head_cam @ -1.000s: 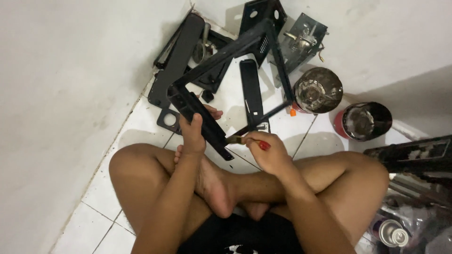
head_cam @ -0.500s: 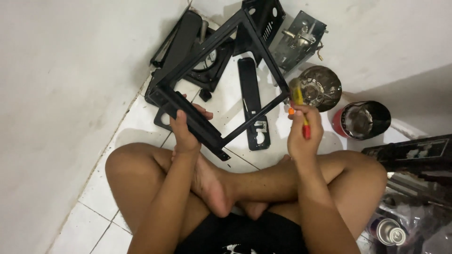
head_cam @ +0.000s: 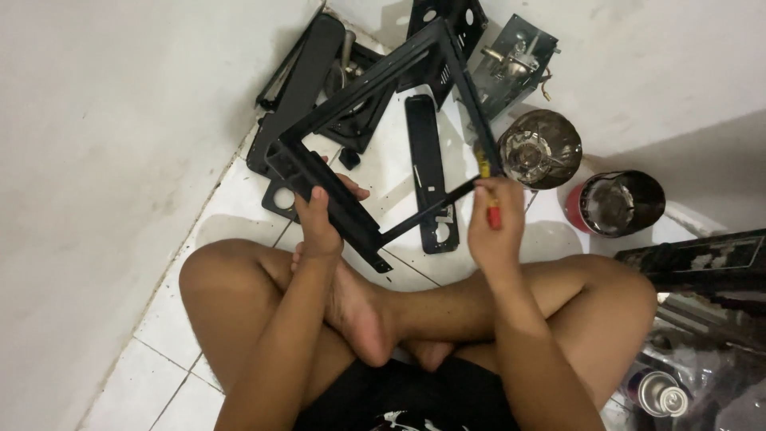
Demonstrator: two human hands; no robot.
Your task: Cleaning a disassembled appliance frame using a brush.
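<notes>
A single head-worn camera looked steeply down from close above the seated person's crossed legs, facing forward toward the corner where the white tiled floor (head_cam: pixel 239 199) met the white plastered walls (head_cam: pixel 104 160). Both forearms ran up from the bottom edge, and no second view shared the scene.

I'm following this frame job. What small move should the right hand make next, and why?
Probably seat the screwdriver tip squarely at the frame's right corner before turning. The right hand holds it there, while the left hand grips the frame's near rail, steadying it above the floor.
</notes>
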